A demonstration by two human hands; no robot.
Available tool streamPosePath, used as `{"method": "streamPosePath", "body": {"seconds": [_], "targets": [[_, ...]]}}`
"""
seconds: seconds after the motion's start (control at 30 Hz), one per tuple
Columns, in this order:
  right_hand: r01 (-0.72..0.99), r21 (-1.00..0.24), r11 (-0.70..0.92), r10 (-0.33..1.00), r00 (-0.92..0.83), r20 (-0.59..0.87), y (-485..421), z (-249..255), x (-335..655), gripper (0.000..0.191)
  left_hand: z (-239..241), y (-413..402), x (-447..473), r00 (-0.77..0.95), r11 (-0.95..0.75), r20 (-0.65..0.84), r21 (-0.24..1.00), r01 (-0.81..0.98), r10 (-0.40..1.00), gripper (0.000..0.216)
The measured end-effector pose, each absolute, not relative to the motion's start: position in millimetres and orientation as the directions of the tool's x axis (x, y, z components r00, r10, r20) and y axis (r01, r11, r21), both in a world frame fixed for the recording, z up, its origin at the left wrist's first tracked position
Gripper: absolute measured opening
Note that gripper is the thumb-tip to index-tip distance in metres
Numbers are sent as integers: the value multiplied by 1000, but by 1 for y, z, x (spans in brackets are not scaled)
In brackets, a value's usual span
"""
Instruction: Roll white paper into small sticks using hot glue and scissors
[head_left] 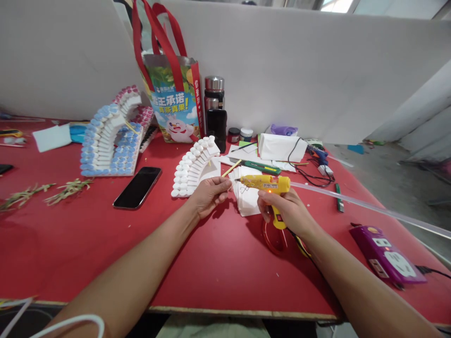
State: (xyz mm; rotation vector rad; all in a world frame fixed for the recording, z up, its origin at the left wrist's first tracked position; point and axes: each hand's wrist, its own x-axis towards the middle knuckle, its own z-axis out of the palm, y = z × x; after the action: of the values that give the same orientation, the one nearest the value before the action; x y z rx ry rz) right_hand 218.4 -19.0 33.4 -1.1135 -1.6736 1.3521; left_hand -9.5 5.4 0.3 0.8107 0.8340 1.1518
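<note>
My right hand is closed round the grip of a yellow hot glue gun, its nozzle pointing left and a long clear glue stick trailing out to the right. My left hand pinches a small white piece just left of the nozzle. Under the gun lies a stack of white foam cards. A white curved foam model with round studs stands just beyond my left hand.
On the red table are a black phone, a blue-and-pink studded foam model, a printed tote bag, a steel flask, a purple power strip, a white box and dried twigs.
</note>
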Motion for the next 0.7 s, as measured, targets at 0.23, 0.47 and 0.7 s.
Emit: {"method": "streamPosePath", "body": {"seconds": [0.23, 0.47, 0.7], "targets": [[192, -975, 113, 920, -390, 29, -19, 35, 220, 43, 1, 5, -10, 191, 217, -145, 871, -440, 971, 36], [222, -969, 111, 908, -418, 9, -20, 35, 219, 48, 1, 6, -10, 181, 218, -152, 869, -445, 972, 36], [224, -969, 102, 922, -387, 8, -17, 33, 222, 46, 0, 6, -10, 181, 225, -158, 862, -455, 971, 35]]}}
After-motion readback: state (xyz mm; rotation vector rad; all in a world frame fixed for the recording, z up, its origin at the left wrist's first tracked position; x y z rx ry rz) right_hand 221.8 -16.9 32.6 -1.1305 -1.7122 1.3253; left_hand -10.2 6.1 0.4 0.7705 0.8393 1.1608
